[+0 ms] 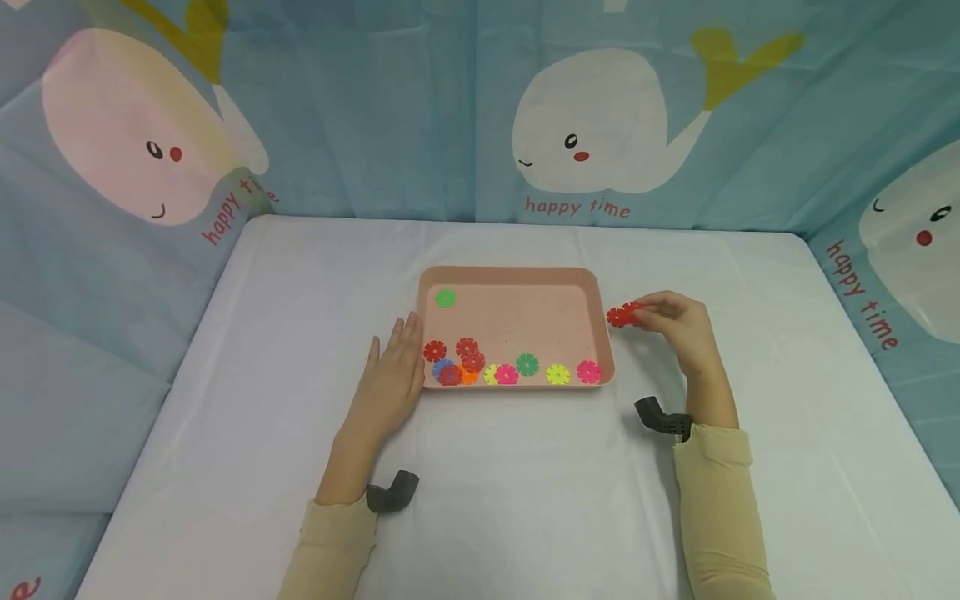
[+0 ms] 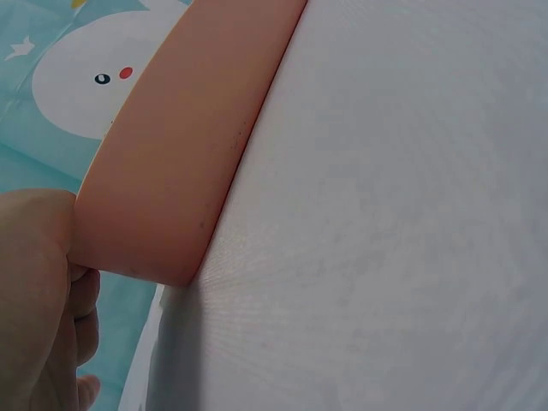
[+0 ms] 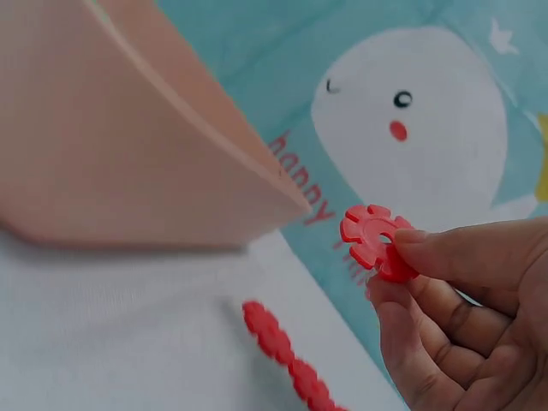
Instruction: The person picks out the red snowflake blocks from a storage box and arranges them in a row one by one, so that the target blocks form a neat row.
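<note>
My left hand [image 1: 385, 385] lies along the left side of a pink tray [image 1: 510, 276], fingers mostly straight and touching its wall. The left wrist view shows that hand [image 2: 38, 300] against the tray's corner [image 2: 158, 188]. Just beyond the tray's right wall, my right hand [image 1: 678, 327] pinches a red notched plastic disc [image 3: 366, 229] between thumb and fingers. Below it in the right wrist view, a row of red discs [image 3: 278, 347] lies on the white table; whether they are joined I cannot tell.
Several notched discs lie in the tray, mostly along its near edge: dark red [image 1: 435, 351], yellow [image 1: 558, 374], pink [image 1: 588, 372] and dark green [image 1: 527, 365]. A light green disc [image 1: 446, 298] is at the far left. Patterned cloth [image 1: 375, 125] hangs behind the table.
</note>
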`<state>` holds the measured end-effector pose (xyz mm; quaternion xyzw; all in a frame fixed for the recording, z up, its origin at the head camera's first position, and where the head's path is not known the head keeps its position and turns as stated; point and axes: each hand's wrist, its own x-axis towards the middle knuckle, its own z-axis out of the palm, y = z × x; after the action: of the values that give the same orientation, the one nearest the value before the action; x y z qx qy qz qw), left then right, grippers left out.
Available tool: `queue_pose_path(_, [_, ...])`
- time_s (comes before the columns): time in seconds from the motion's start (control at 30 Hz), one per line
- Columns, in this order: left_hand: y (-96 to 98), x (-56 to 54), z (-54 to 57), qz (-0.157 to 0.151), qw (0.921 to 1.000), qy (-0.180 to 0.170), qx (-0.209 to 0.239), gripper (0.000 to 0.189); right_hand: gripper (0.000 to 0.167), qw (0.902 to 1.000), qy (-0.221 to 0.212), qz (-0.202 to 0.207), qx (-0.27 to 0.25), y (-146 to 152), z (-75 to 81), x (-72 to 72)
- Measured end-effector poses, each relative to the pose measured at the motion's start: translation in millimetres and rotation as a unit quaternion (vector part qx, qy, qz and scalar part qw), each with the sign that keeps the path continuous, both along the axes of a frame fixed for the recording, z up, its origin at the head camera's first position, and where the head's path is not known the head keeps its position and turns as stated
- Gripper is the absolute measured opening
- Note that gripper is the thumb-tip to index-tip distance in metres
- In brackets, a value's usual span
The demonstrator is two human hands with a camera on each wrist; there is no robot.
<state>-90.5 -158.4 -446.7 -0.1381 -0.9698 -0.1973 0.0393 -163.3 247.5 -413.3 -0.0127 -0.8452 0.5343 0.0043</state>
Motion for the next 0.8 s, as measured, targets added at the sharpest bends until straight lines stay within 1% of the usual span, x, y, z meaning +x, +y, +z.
queue_pose_path(0.1, [0.4, -0.1, 0.0, 0.001, 1.0, 0.001, 0.0, 0.06, 0.027, 0.9999, 0.005, -0.005, -0.013, 5, -3.6, -0.6])
queue_pose_path(0.27, [1.0, -0.2, 0.4, 0.003, 1.0, -0.005, -0.002, 0.06, 0.028, 0.9994, -0.003, -0.015, -0.031, 15, -6.8, -0.7])
queue_pose_path(0.4, [1.0, -0.2, 0.6, 0.003, 1.0, -0.007, -0.002, 0.06, 0.027, 0.9984, -0.011, -0.04, -0.038, 25, -9.7, -0.5])
queue_pose_path(0.53, [1.3, -0.1, 1.1, 0.004, 1.0, -0.006, -0.002, 0.06, 0.019, 0.9957, -0.018, -0.07, -0.059, 36, -10.5, 1.2])
queue_pose_path(0.67, [1.8, -0.1, 1.0, 0.007, 1.0, -0.005, -0.003, 0.061, 0.011, 0.9911, -0.029, -0.099, -0.084, 47, -11.3, 3.0])
queue_pose_path(0.8, [1.4, -0.1, 1.1, 0.008, 0.9999, -0.007, -0.004, 0.061, 0.007, 0.9857, -0.044, -0.133, -0.094, 57, -13.8, 4.6])
